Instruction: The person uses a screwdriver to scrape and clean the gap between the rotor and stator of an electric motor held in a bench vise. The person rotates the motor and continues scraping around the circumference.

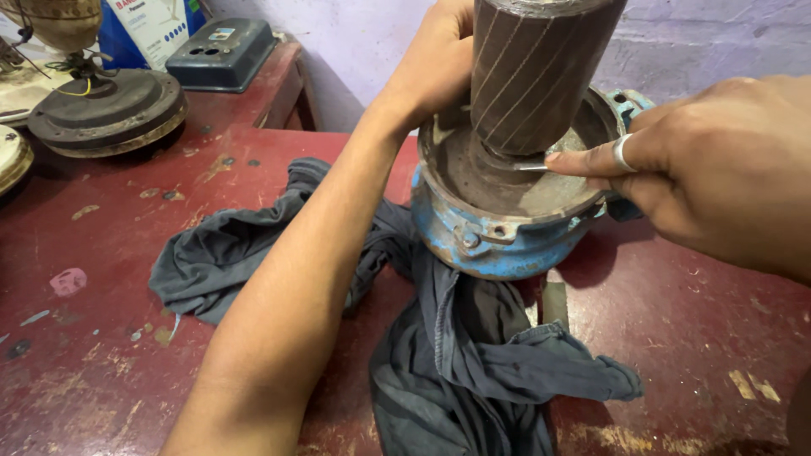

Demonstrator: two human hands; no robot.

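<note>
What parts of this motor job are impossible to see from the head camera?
- Rotor: its top is cut off by the upper edge.
- Left hand: its fingers lie behind the rotor, so its grip is hidden.
- Thin metal piece at the right hand: too small to identify.
- Blue housing: its underside is hidden by the grey cloth.

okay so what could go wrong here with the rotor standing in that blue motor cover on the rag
1. The blue cover sits on a bunched grey rag, not flat on the red table, so it may rock or tip.
2. The tall rotor is steadied only by the left hand; it could lean.
3. The right hand presses a thin metal tool near the rotor base; a slip might nick a finger.
</note>
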